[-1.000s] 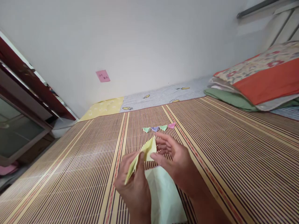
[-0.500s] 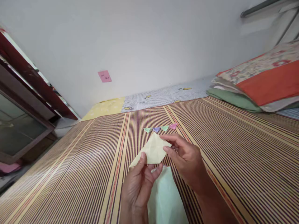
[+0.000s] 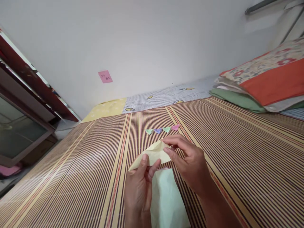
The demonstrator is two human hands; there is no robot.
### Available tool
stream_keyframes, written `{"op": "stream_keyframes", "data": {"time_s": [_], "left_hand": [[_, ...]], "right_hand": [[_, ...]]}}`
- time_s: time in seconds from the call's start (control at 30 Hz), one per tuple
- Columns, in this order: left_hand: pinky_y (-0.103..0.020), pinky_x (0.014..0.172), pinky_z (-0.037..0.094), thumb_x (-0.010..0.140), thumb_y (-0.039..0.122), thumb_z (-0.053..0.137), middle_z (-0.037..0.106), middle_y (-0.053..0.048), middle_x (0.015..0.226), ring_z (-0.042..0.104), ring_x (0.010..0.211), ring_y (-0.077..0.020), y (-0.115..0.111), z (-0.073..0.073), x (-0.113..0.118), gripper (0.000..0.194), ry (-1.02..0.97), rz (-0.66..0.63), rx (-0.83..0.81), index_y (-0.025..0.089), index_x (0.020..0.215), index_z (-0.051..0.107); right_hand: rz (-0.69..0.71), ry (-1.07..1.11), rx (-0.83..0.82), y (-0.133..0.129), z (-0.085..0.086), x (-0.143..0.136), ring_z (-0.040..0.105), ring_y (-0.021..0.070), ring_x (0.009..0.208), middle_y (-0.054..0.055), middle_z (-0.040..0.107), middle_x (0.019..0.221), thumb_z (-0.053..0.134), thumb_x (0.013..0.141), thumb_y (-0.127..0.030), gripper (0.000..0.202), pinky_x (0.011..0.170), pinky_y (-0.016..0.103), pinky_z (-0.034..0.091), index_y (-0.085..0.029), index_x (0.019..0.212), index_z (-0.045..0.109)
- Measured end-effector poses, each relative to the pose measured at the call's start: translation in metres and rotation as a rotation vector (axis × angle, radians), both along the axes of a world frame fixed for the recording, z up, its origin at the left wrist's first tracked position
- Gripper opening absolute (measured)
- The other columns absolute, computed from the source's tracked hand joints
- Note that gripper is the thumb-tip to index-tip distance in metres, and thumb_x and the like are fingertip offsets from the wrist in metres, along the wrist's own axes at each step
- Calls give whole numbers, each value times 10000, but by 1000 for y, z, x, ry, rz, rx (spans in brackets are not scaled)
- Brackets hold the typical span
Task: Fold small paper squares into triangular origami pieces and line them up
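Note:
A pale yellow sheet of paper (image 3: 154,152), creased and bent over along its top, is held up between both hands. My left hand (image 3: 140,186) pinches its lower left part, thumb in front and fingers behind. At its upper right, my right hand (image 3: 187,161) grips the edge between thumb and fingertips. Below the yellow paper lies a light green sheet of paper (image 3: 168,196), partly behind my left hand. Beyond the hands, several small folded paper triangles sit in a row: a green one (image 3: 149,131), a purple one (image 3: 158,130), another green one (image 3: 167,129) and a pink one (image 3: 175,127).
A striped bamboo mat (image 3: 71,177) spreads under everything. Folded bedding (image 3: 266,82) is stacked at the right. Patterned cloth (image 3: 161,96) runs along the wall, which bears a pink note (image 3: 105,76). A glass-fronted cabinet (image 3: 19,126) stands at the left.
The yellow paper's top point has bent down, leaving a curved upper edge. My right hand has shifted slightly left with it. The small triangles stay in their row.

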State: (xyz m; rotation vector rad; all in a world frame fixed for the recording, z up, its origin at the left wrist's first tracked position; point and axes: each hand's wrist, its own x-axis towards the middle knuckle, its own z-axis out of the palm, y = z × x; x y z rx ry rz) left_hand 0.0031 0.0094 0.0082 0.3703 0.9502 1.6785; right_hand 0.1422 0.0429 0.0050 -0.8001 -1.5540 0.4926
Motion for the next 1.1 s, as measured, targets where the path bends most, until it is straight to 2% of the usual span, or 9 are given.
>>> {"op": "stream_keyframes", "data": {"time_s": [0.07,0.17,0.23,0.33,0.4,0.47,0.63,0.83,1.1], "left_hand": [[-360,791,671,696,51,850,790,-105,884,766,842,-228,0,0,1,113,2,-7,2,83,785,788],[-349,790,670,662,64,873,789,-104,878,763,810,-217,1,-2,1,139,4,0,13,84,775,795],[-337,793,668,654,89,888,783,-99,854,753,772,-194,2,-3,1,149,2,26,29,73,768,795],[-315,804,663,624,93,911,752,-68,733,712,661,-130,3,-4,0,155,-18,57,38,57,655,763],[-317,802,663,597,70,919,717,-39,646,675,591,-97,2,-4,-1,193,-44,52,27,59,573,728],[-341,786,670,596,72,920,699,-31,608,673,579,-103,1,-3,-1,208,-66,34,16,59,552,717],[-379,776,671,650,67,886,751,-74,703,730,684,-160,-1,-1,-1,144,-90,22,9,50,626,745],[-386,753,673,711,36,828,757,-87,711,728,665,-161,-1,0,2,88,-88,63,18,60,677,751],[-233,599,657,764,-68,718,767,-75,749,752,650,-161,1,4,4,145,-142,138,-45,74,744,736]], "right_hand": [[1,-1,7,0,1,1,665,196,1009,45,711,1035,629,921,-133,118,800,308,520,-217,962,701],[22,-26,-69,-2,2,1,649,192,965,41,690,998,641,924,-178,78,783,304,492,-205,857,671],[46,-47,-150,-2,2,0,613,171,847,18,643,888,631,934,-211,170,730,295,457,-200,765,622],[76,-34,-254,-2,1,-3,468,136,658,-33,466,699,609,947,-256,328,615,281,369,-205,649,483],[102,7,-308,-2,-1,-4,382,127,603,-52,370,647,606,948,-286,375,566,278,312,-212,629,422],[141,53,-357,-1,-4,-4,339,124,584,-58,343,629,617,940,-315,379,544,278,280,-214,630,423],[227,205,-461,1,-11,-2,384,124,580,-42,451,647,671,899,-364,328,546,277,311,-208,657,514],[193,258,-435,-1,-7,-7,466,130,605,-25,542,679,703,872,-302,282,573,279,371,-202,659,547],[240,246,-338,-6,0,-11,596,129,708,-17,633,787,700,869,-187,214,655,264,468,-195,691,581]]}}
